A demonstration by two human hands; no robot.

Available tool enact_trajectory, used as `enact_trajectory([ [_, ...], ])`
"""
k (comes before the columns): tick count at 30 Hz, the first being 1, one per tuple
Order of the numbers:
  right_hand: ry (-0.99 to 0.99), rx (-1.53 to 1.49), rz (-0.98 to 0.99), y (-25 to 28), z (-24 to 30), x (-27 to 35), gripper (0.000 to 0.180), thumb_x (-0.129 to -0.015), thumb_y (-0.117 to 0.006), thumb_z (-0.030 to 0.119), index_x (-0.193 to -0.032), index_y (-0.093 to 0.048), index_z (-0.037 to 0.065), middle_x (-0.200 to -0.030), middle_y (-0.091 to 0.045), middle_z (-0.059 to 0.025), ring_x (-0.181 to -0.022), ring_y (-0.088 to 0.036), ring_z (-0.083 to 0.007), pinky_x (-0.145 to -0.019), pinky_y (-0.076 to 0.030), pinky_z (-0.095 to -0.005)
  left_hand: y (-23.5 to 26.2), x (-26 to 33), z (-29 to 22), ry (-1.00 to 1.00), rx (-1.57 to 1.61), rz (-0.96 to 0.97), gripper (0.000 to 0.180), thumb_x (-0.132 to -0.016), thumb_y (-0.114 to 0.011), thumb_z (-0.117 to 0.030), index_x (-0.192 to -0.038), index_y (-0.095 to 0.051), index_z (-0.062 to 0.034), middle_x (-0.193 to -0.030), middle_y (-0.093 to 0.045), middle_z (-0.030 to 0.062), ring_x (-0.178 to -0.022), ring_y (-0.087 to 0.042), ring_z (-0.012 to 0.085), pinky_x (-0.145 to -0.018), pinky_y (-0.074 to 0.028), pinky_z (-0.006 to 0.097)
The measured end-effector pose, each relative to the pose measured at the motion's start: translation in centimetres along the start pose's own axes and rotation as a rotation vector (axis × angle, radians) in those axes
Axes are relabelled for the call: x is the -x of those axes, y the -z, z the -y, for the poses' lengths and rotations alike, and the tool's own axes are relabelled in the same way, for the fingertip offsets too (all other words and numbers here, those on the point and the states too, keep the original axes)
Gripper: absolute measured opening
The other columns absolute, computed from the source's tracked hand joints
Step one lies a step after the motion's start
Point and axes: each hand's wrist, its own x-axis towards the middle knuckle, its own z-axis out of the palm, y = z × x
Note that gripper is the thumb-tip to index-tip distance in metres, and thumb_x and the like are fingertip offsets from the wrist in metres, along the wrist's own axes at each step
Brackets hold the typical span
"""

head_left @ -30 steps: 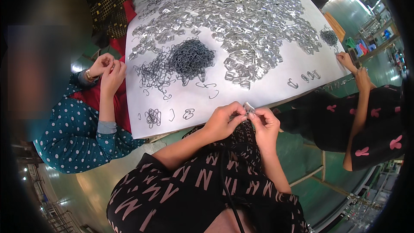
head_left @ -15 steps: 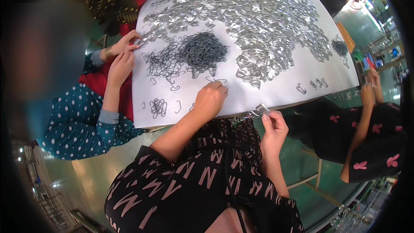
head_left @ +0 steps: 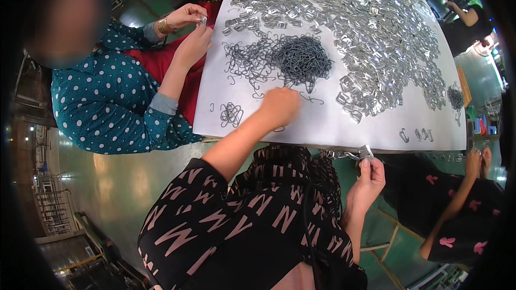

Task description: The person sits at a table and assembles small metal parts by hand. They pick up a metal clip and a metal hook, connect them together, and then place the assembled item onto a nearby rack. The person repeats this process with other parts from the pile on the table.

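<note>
My left hand (head_left: 282, 104) is over the white tabletop, just in front of a heap of dark wire hooks (head_left: 303, 59). It is blurred by motion, its fingertips are hidden, and whether it holds anything does not show. A few loose hooks (head_left: 312, 98) lie to its right. At the table's front edge, my right hand (head_left: 368, 177) pinches a shiny flat metal buckle (head_left: 365, 151) between thumb and fingers, held upright. More metal pieces (head_left: 344, 155) hang or lie beside it along the edge, too small to make out.
A broad spread of silvery buckles (head_left: 371, 37) covers the far and right parts of the table (head_left: 322, 129). Small groups of hooks lie at the front left (head_left: 231, 114) and front right (head_left: 423, 135). A co-worker in dotted sleeves (head_left: 129, 91) sits left, another (head_left: 457, 204) right.
The view has shifted, so the table sits further right. My left hand has moved left relative to the hook heap. The left co-worker's hands have come together around a small metal piece.
</note>
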Motion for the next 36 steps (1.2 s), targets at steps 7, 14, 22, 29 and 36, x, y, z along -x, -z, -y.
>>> enact_trajectory([
  [7,0.004,0.033,-0.036,0.3,0.3,-0.7,0.007,-0.087,-0.063,0.004,-0.091,-0.060,0.000,-0.080,-0.057,-0.0012,-0.074,-0.050,-0.0082,-0.072,-0.040,-0.0212,2.3,2.5,8.1,0.228,0.017,0.061,0.013,-0.071,-0.064,-0.016,-0.078,-0.074,-0.0106,-0.076,-0.068,0.0134,-0.074,-0.065,0.0322,-0.070,-0.052,0.042],
  [14,-0.008,-0.012,-0.020,0.8,-0.1,-0.7,0.009,-0.085,-0.066,0.002,-0.092,-0.061,-0.001,-0.084,-0.059,-0.0004,-0.074,-0.050,-0.0061,-0.069,-0.040,-0.0192,0.3,2.9,8.9,0.093,-0.254,-0.075,0.009,-0.073,-0.065,-0.012,-0.076,-0.072,-0.0069,-0.076,-0.067,0.0147,-0.070,-0.065,0.0328,-0.067,-0.052,0.042],
  [22,0.012,0.000,-0.027,0.9,-0.8,-0.2,0.009,-0.085,-0.064,0.000,-0.094,-0.061,-0.002,-0.084,-0.059,-0.0020,-0.074,-0.052,-0.0074,-0.070,-0.042,-0.0205,-1.1,1.2,5.9,-0.083,-0.321,-0.214,0.006,-0.071,-0.062,-0.010,-0.071,-0.066,-0.0043,-0.076,-0.066,0.0136,-0.069,-0.065,0.0309,-0.063,-0.053,0.040],
  [29,0.020,0.009,-0.018,1.6,-0.6,-0.3,0.009,-0.085,-0.064,0.000,-0.094,-0.061,-0.001,-0.085,-0.060,-0.0016,-0.075,-0.052,-0.0072,-0.071,-0.041,-0.0205,1.6,1.3,4.1,-0.075,0.240,-0.096,0.010,-0.070,-0.063,-0.013,-0.074,-0.066,-0.0041,-0.076,-0.066,0.0111,-0.070,-0.064,0.0286,-0.066,-0.051,0.038],
  [36,0.011,-0.018,-0.032,1.6,-1.5,-0.2,0.010,-0.085,-0.065,0.001,-0.094,-0.061,-0.001,-0.085,-0.060,-0.0015,-0.075,-0.051,-0.0068,-0.071,-0.041,-0.0194,1.7,2.3,4.7,-0.126,0.182,0.159,0.013,-0.073,-0.064,-0.014,-0.081,-0.071,-0.0052,-0.079,-0.068,0.0134,-0.073,-0.065,0.0309,-0.070,-0.050,0.038],
])
